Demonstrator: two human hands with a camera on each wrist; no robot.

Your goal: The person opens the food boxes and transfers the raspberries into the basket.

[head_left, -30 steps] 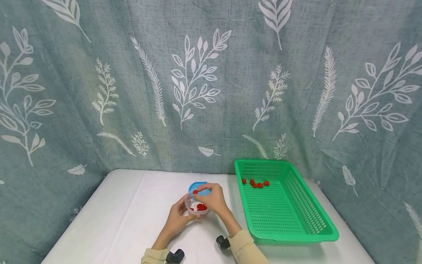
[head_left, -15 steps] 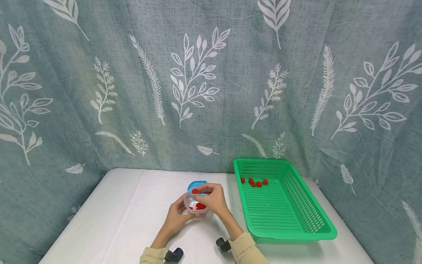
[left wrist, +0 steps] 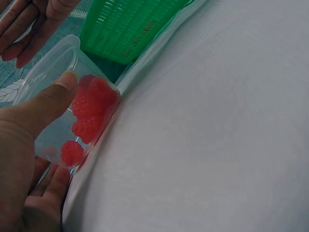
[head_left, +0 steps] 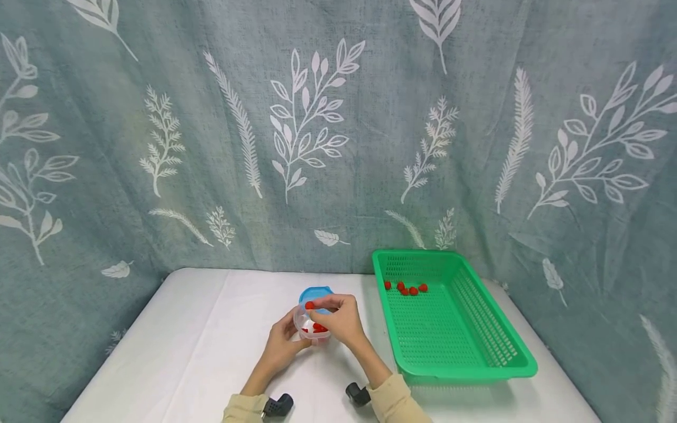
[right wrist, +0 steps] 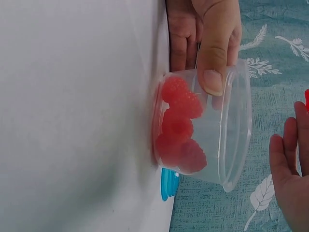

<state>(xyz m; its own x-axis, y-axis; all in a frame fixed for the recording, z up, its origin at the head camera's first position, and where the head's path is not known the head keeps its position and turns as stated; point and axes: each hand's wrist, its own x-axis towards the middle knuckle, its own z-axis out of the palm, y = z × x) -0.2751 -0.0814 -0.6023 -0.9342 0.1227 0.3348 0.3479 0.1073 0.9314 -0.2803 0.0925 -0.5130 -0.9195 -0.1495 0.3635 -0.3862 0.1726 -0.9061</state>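
Observation:
My left hand grips a clear plastic tub standing on the white table, thumb on the near wall and fingers round the far side. Several red raspberries lie at the bottom of the tub, showing through its wall in both wrist views. Above the tub's open top, my right hand pinches one raspberry between thumb and fingertips. In the right wrist view only part of that hand shows, at the right edge. A blue lid lies just behind the tub, partly hidden by the right hand.
To the right stands a green perforated basket with several raspberries near its far left corner. A patterned grey-green curtain hangs behind and beside the white table.
The view has tipped and shifted slightly. Both hands keep nearly the same pose, with the right still holding the raspberry over the tub.

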